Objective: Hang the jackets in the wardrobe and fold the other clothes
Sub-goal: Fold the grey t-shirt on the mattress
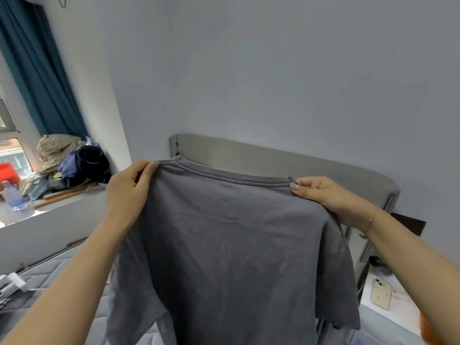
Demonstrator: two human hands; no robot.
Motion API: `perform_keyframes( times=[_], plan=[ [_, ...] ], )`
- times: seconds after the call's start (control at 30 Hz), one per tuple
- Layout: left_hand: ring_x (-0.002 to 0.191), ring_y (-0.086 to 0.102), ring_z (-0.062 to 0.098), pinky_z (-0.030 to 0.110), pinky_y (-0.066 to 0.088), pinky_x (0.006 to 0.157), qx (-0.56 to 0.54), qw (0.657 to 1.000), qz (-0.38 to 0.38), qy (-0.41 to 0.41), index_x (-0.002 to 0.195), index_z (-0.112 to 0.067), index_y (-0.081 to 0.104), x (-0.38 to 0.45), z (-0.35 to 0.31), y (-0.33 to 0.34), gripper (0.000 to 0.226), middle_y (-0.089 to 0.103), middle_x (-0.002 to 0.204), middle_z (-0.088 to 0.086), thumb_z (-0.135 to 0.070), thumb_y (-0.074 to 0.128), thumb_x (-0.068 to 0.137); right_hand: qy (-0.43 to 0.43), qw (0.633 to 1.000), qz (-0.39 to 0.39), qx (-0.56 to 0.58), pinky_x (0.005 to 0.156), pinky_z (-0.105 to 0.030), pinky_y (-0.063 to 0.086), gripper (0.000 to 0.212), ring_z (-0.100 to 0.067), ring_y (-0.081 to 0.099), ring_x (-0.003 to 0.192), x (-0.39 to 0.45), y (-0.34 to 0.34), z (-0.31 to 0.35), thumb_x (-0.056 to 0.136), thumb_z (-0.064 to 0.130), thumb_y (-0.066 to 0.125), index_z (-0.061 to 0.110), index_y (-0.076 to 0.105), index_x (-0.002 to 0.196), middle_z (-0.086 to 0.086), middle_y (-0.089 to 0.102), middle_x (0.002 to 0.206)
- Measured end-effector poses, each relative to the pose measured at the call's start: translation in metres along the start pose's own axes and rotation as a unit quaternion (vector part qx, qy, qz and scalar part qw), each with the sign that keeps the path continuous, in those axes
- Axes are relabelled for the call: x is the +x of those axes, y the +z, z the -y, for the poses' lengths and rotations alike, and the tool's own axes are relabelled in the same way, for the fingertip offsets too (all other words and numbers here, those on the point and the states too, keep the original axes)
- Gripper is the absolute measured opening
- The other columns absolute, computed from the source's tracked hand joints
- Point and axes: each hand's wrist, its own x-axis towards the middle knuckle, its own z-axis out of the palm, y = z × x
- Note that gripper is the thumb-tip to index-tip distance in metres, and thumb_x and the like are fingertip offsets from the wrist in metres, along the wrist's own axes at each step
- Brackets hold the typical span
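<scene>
Shirt (pixel 231 245) shoulders pinched, left hand (pixel 129 192), right hand (pixel 323 195)

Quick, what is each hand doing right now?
Left hand: fingers pinch the grey T-shirt at one end of its collar.
Right hand: fingers pinch the same shirt at the collar's other end.

Quantities: one grey cotton T-shirt (pixel 231 245); two bare hands; one cream smartphone (pixel 380 293); one clear plastic bottle (pixel 16 197).

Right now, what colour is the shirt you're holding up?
Plain dark grey t-shirt, seen clearly in the head view.
</scene>
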Motion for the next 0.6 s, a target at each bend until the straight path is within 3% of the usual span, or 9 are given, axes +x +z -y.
perform_keyframes(
  times=[0.17, 0.3, 0.37, 0.43, 0.6],
  plan=[
    [0.08, 0.062, 0.027, 0.034, 0.037, 0.064, 0.133, 0.99, 0.047, 0.029, 0.096, -0.032, 0.065, 0.011, 0.034, 0.015, 0.027, 0.071, 0.086, 0.0, -0.049, 0.044, 0.098, 0.073, 0.993, 0.046, 0.078, 0.077, -0.026, 0.056, 0.044, -0.023, 0.065, 0.09, 0.014, 0.013, -0.043, 0.086, 0.031, 0.063, -0.005, 0.067, 0.111, -0.022, 0.069, 0.11],
    [0.091, 0.063, 0.032, 0.042, 0.046, 0.075, 0.153, 0.971, 0.184, -0.014, 0.096, -0.027, 0.066, 0.007, 0.071, 0.07, 0.03, 0.07, 0.095, 0.005, -0.044, 0.042, 0.101, 0.124, 0.987, 0.021, 0.098, 0.071, -0.024, 0.055, 0.043, -0.016, 0.067, 0.083, 0.042, 0.02, -0.114, 0.086, 0.036, 0.063, -0.003, 0.068, 0.105, -0.015, 0.073, 0.101],
    [0.097, 0.062, 0.03, 0.042, 0.047, 0.08, 0.173, 0.954, 0.237, -0.054, 0.097, -0.031, 0.065, -0.003, 0.093, 0.114, 0.03, 0.07, 0.102, 0.001, -0.047, 0.04, 0.102, 0.134, 0.988, -0.023, 0.073, 0.077, -0.03, 0.051, 0.041, -0.018, 0.065, 0.084, 0.061, 0.019, -0.167, 0.091, 0.035, 0.061, -0.004, 0.067, 0.102, -0.018, 0.073, 0.1],
    [0.098, 0.063, 0.03, 0.04, 0.045, 0.076, 0.187, 0.947, 0.248, -0.085, 0.096, -0.032, 0.064, -0.023, 0.122, 0.172, 0.027, 0.07, 0.104, 0.0, -0.046, 0.042, 0.101, 0.135, 0.988, -0.064, 0.035, 0.077, -0.037, 0.046, 0.038, -0.019, 0.059, 0.08, 0.082, 0.016, -0.226, 0.096, 0.03, 0.058, -0.008, 0.064, 0.094, -0.018, 0.071, 0.089],
    [0.098, 0.061, 0.038, 0.046, 0.045, 0.081, 0.176, 0.926, 0.267, -0.201, 0.1, -0.011, 0.069, -0.109, 0.209, 0.352, 0.024, 0.066, 0.099, 0.013, -0.028, 0.051, 0.101, 0.177, 0.977, -0.109, -0.049, 0.065, -0.037, 0.035, 0.035, -0.011, 0.039, 0.066, 0.128, -0.002, -0.402, 0.1, 0.024, 0.053, 0.0, 0.046, 0.076, -0.003, 0.043, 0.066]
  ],
)
